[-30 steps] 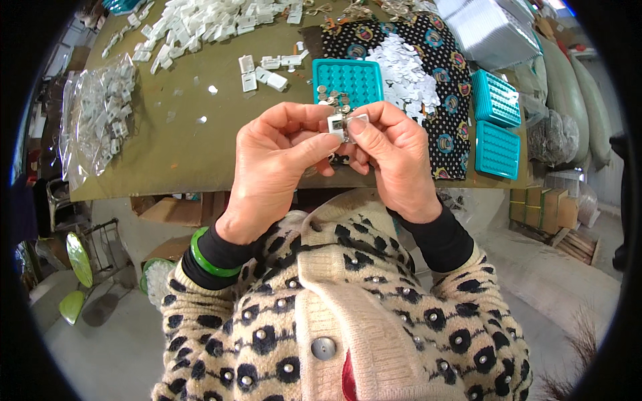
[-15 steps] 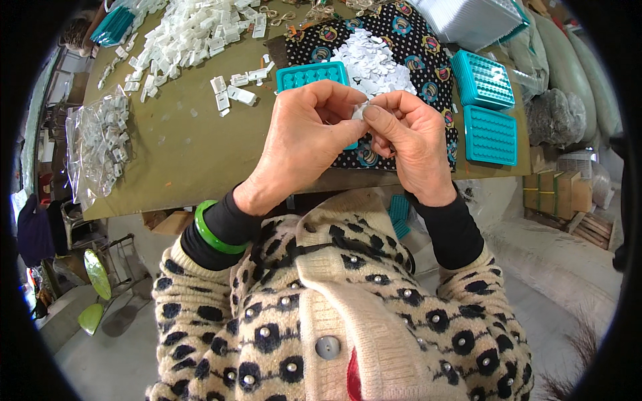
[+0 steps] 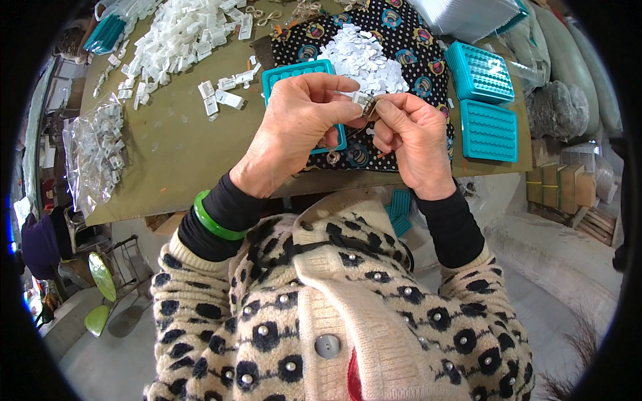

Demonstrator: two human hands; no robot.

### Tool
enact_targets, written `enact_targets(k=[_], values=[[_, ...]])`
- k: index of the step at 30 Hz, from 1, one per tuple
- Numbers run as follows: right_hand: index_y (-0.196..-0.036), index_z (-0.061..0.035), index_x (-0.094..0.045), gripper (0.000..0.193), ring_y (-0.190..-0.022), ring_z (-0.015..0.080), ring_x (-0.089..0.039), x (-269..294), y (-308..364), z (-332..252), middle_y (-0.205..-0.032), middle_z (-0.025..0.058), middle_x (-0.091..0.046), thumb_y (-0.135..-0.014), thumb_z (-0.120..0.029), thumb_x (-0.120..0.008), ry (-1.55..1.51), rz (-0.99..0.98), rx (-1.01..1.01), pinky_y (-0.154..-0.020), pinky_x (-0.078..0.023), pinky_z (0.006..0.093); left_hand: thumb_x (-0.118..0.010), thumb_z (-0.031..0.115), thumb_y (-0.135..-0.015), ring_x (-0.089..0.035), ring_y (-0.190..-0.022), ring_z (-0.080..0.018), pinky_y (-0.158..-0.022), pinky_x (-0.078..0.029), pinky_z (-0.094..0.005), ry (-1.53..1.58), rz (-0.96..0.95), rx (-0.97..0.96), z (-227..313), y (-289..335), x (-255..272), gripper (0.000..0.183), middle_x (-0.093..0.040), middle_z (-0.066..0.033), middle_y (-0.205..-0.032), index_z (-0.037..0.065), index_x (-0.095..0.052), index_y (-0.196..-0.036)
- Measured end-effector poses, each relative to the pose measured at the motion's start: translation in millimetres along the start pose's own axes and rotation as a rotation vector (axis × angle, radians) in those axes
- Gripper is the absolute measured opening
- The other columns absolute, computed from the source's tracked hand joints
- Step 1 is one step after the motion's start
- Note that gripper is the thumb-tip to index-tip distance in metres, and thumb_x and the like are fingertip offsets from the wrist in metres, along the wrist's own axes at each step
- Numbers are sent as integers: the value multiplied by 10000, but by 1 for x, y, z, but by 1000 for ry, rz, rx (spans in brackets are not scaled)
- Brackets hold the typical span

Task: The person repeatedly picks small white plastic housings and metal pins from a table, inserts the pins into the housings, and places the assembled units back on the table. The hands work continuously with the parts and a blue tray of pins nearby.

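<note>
Between my fingertips, above the cloth, is a small white plastic piece (image 3: 362, 98) with a dark, metallic-looking edge. My left hand (image 3: 294, 120) pinches its left side between thumb and fingers. At its right end, the thumb and index finger of my right hand (image 3: 416, 134) are closed on it, the other fingers curled in. Partly behind my left hand lies a teal tray (image 3: 301, 69) with round hollows. Just beyond the fingers, a heap of small flat white pieces (image 3: 364, 60) rests on a black dotted cloth (image 3: 422, 87). A small loop of thin wire (image 3: 333, 158) shows below my left hand.
Translucent plastic housings (image 3: 184, 43) form a big pile at the far left, with a few loose ones (image 3: 229, 99) nearer. A clear bag of parts (image 3: 100, 150) lies at the table's left edge. Stacked teal trays (image 3: 480, 72) and another teal tray (image 3: 489, 131) stand at right.
My fingers have shifted on the small piece, which now shows more plainly with its dark edge. The left index finger has straightened. The view has shifted slightly over the table.
</note>
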State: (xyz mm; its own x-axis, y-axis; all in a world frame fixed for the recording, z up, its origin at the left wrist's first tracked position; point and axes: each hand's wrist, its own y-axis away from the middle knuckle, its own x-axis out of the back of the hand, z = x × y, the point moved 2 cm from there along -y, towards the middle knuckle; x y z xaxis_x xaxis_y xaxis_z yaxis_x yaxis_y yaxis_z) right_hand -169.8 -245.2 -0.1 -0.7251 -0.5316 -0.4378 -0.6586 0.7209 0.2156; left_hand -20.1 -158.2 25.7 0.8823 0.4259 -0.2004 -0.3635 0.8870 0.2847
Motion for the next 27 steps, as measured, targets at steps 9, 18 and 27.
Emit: enact_targets(k=[9,18,27], values=[[-909,25,-624,128,-540,72,-474,6,2,-3,-722,33,-578,-910,-92,-678,179,10,-109,-461,-363,227,-708,21,-819,-641,-705,-95,-579,-505,-220,-110,-4,-80,-1,-7,-2,263,-636,-20,-805,-44,-659,-1069],[-928,9,-597,143,-576,105,-487,1,7,-10,-779,56,-586,-948,-130,-627,88,31,-82,-498,-391,259,-623,-10,-893,-709,-801,-192,-625,-564,-258,242,-34,-28,6,10,11,285,-660,-81,-897,-41,-586,-1175],[-1059,11,-526,169,-729,129,-598,-62,16,-17,-918,110,-639,-971,-111,-603,-136,-132,381,-658,-503,261,-579,17,-927,-697,-840,-226,-660,-574,-287,634,-123,200,-12,68,26,277,-670,-125,-1019,-16,-573,-1202]])
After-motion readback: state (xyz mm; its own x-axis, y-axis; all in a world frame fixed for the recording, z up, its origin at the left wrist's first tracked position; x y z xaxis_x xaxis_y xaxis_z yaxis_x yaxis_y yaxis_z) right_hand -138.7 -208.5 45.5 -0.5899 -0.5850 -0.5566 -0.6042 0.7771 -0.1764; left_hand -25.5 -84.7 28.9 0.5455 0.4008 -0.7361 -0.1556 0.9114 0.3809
